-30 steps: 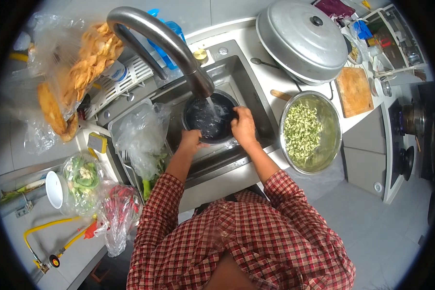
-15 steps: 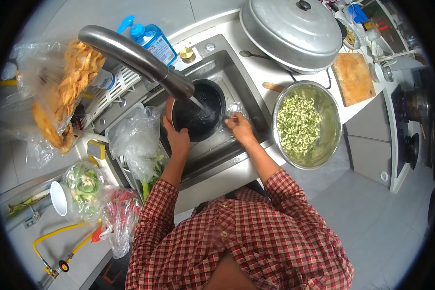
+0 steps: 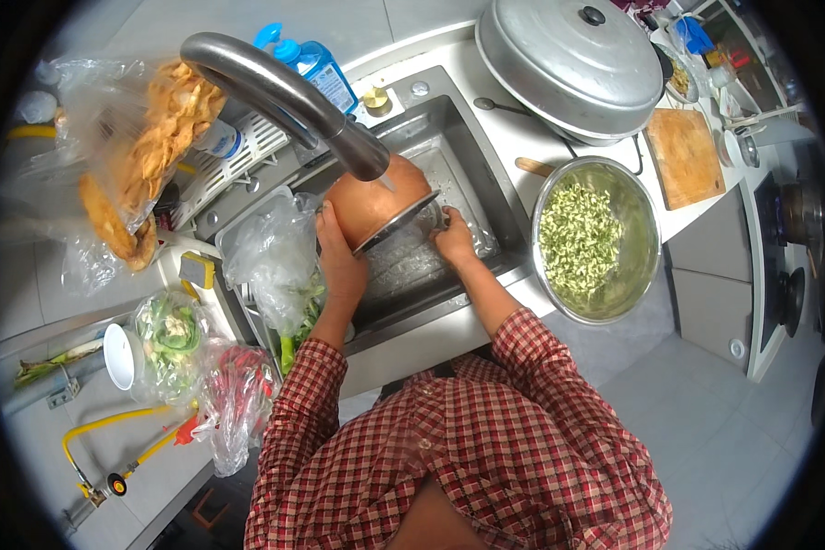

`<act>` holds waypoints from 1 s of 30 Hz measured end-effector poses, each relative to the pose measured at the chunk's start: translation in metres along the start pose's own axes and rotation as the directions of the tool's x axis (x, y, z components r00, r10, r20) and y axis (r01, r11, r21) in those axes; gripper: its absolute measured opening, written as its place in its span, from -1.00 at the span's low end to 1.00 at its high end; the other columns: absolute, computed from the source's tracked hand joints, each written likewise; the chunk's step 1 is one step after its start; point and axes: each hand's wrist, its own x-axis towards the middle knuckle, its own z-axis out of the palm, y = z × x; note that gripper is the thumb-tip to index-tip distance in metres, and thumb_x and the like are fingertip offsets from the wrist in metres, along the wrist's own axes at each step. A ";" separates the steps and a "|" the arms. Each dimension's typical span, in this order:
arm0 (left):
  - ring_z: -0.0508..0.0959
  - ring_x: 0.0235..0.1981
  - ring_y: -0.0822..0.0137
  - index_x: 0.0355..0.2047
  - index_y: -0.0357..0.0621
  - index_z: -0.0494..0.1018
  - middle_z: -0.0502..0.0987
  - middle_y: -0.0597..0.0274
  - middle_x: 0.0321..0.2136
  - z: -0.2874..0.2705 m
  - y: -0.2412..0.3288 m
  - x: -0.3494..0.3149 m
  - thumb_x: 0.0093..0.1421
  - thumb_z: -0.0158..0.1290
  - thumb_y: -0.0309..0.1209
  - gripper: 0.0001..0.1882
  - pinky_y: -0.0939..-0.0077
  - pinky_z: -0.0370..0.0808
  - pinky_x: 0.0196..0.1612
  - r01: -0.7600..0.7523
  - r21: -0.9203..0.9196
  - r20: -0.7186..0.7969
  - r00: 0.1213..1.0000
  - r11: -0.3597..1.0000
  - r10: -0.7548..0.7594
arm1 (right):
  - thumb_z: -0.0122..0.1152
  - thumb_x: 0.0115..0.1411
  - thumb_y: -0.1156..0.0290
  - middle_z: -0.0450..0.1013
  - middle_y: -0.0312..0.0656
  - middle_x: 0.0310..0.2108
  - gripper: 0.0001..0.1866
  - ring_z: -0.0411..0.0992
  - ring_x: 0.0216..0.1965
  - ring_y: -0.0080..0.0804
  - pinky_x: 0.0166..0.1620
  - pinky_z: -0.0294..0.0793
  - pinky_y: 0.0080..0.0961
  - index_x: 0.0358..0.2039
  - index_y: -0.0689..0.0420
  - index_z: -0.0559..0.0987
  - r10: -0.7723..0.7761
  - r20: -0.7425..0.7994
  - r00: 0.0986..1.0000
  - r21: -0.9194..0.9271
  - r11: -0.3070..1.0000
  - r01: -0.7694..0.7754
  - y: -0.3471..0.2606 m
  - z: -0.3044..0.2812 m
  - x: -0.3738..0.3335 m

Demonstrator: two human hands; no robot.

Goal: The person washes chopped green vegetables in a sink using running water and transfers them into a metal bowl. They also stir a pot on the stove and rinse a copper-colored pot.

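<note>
A pot [image 3: 374,209], orange-brown outside with a dark rim, is tipped on its side over the grey sink [image 3: 488,197], its mouth facing down and to the right. My left hand [image 3: 342,266] grips it by its left side, fingers wrapped round the wall. Close to the lower right of the rim is my right hand [image 3: 454,241], with curled fingers; whether it holds anything is hidden. The metal tap [image 3: 280,90] arches over the pot, and a thin stream lands on its outside. The sink floor is wet.
A steel bowl of chopped green vegetable [image 3: 579,240] stands right of the sink, near a large lidded aluminium pot [image 3: 573,64] and a wooden cutting board [image 3: 685,158]. Bagged vegetables [image 3: 280,261] crowd the sink's left side. Behind is a blue soap bottle [image 3: 316,73].
The pot was upright with its dark inside showing and water running in; now it is tipped over, outside up. My left hand has turned with it. My right hand stays near the rim.
</note>
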 end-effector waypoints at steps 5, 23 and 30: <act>0.20 0.07 -0.26 0.19 -0.09 -0.03 -0.02 -0.33 0.15 -0.002 -0.003 -0.009 -0.11 -0.01 -0.71 -0.18 0.16 0.31 0.02 -0.068 0.067 0.036 0.997 0.995 0.066 | 0.18 -0.05 0.43 0.10 0.09 0.12 -0.30 0.13 0.13 -0.01 0.12 0.11 -0.08 0.13 0.10 0.17 0.046 -0.020 0.999 -0.116 0.992 -0.048 -0.016 -0.020 -0.019; 0.34 -0.03 -0.22 0.14 -0.12 0.10 -0.01 -0.32 0.15 0.001 -0.009 -0.002 0.06 -0.13 -0.68 -0.41 0.24 0.43 -0.08 -0.580 -0.041 0.017 0.814 0.814 0.581 | -0.11 -0.07 0.72 -0.08 0.17 0.20 -0.30 -0.04 0.21 0.10 0.22 0.00 -0.27 0.17 0.24 0.06 -0.425 -0.263 0.866 -0.213 0.901 0.378 -0.038 -0.082 -0.121; 0.18 0.11 -0.21 0.17 -0.33 -0.09 0.02 -0.35 0.13 0.021 -0.001 0.023 0.10 -0.18 -0.65 -0.39 0.19 0.27 0.09 -0.439 -0.191 0.081 0.884 0.878 0.460 | -0.05 -0.10 0.66 0.00 0.17 0.17 -0.36 0.01 0.19 0.09 0.20 0.05 -0.26 0.10 0.25 0.18 -0.444 -0.302 0.843 -0.201 0.894 0.399 -0.045 -0.086 -0.133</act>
